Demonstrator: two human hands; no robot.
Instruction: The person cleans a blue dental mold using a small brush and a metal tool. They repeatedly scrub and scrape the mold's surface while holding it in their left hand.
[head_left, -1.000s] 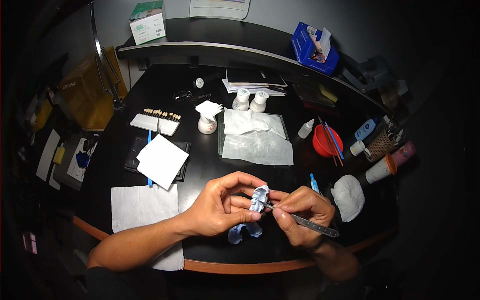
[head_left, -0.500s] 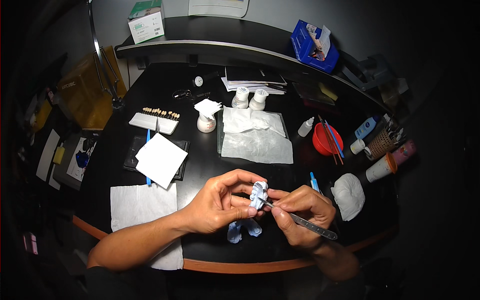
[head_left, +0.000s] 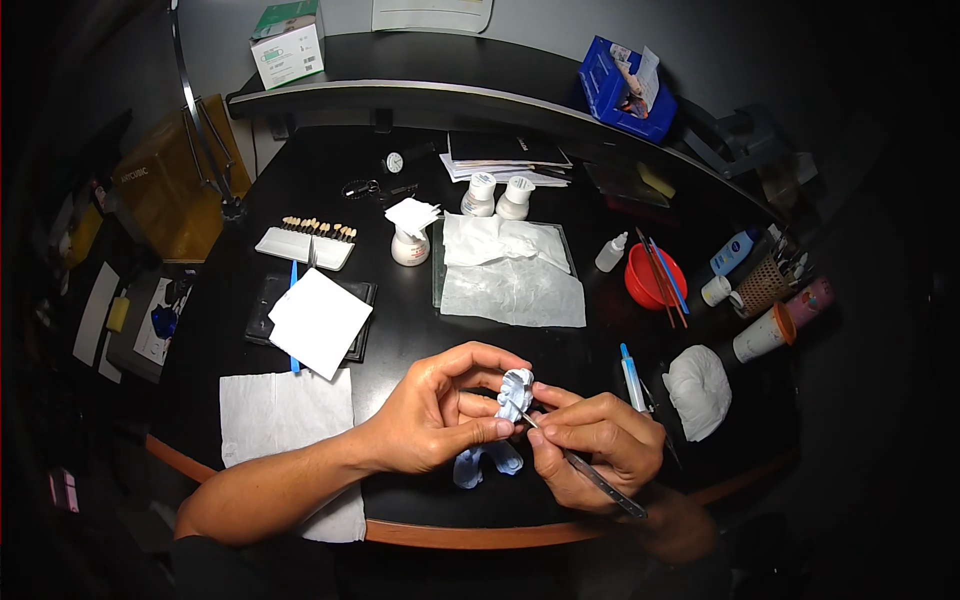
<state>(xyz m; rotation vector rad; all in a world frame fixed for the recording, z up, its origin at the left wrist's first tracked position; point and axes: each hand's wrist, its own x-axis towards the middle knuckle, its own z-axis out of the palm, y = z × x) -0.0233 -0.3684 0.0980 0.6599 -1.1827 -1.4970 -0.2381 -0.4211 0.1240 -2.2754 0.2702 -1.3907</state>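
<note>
My left hand (head_left: 430,415) grips a pale blue dental cast (head_left: 515,390) with a row of moulded teeth, thumb below and fingers behind it. My right hand (head_left: 605,450) pinches a steel hand tool (head_left: 607,488) with a flat, marked handle. Its thin tip meets the cast near the teeth; whether it is a scalpel or another instrument is unclear. Below the hands, a second pale blue dental cast (head_left: 485,464), horseshoe-shaped, lies on the black table. A blue-and-clear pen-like tool (head_left: 632,377) lies beyond my right hand, beside a white rounded bundle (head_left: 698,392).
White paper sheets (head_left: 515,295) lie mid-table on a glass plate. To the left are square white pads (head_left: 320,322), a tooth shade guide (head_left: 305,247) and a paper towel (head_left: 285,410). White jars (head_left: 480,196) stand behind. A red bowl (head_left: 645,290) holds brushes at right.
The right hand has shifted slightly left and down, and the tool now slants more steeply, its handle end lower. The left hand keeps the cast in nearly the same place, turned a little.
</note>
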